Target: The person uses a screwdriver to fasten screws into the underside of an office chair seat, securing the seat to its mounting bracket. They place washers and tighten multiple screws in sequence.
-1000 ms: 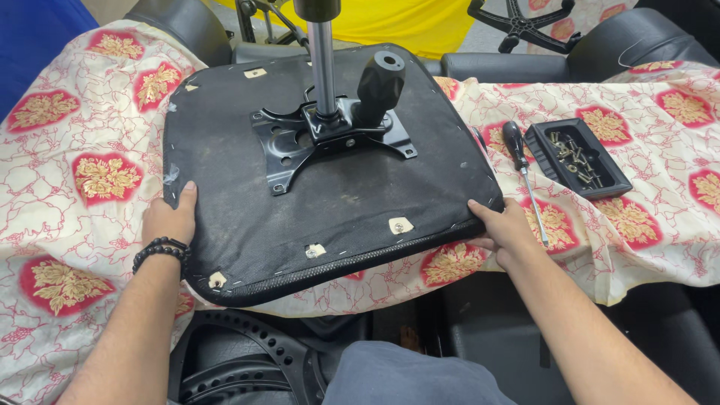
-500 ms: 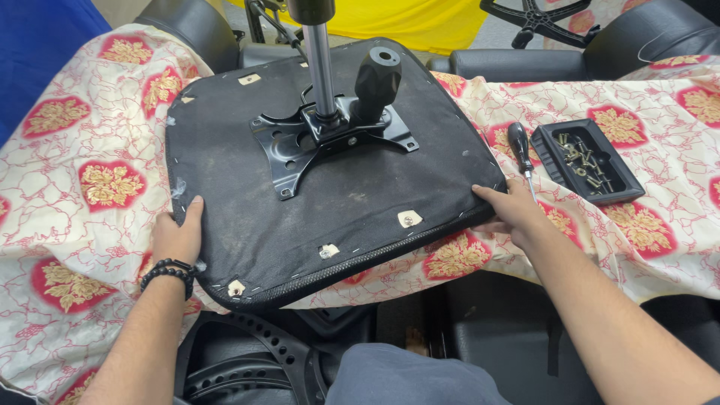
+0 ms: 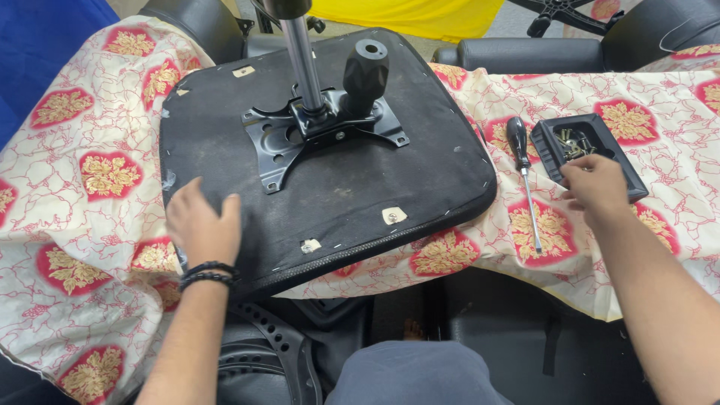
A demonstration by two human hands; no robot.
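Observation:
An upturned black chair seat (image 3: 360,187) lies on a cream and red floral cloth (image 3: 82,225). A black metal bracket (image 3: 322,131) is bolted at its middle, with a chrome post (image 3: 300,52) and a black knob (image 3: 365,75) rising from it. My left hand (image 3: 202,225) rests flat on the seat's near left corner, fingers apart, a dark beaded band on the wrist. My right hand (image 3: 596,187) reaches into a small black tray (image 3: 626,169) with several screws in it; what its fingertips hold is hidden. A black-handled screwdriver (image 3: 525,180) lies between the seat and the tray.
Black chair parts (image 3: 195,22) stand behind the cloth, and a black plastic backrest piece (image 3: 277,352) sits below the seat's near edge. Blue fabric (image 3: 37,45) is at far left, yellow fabric (image 3: 420,15) at the back. My knee (image 3: 412,375) is at the bottom.
My right hand has left the seat's right edge and moved right to the screw tray. My left hand has slid from the seat's edge onto its surface. The view has shifted right.

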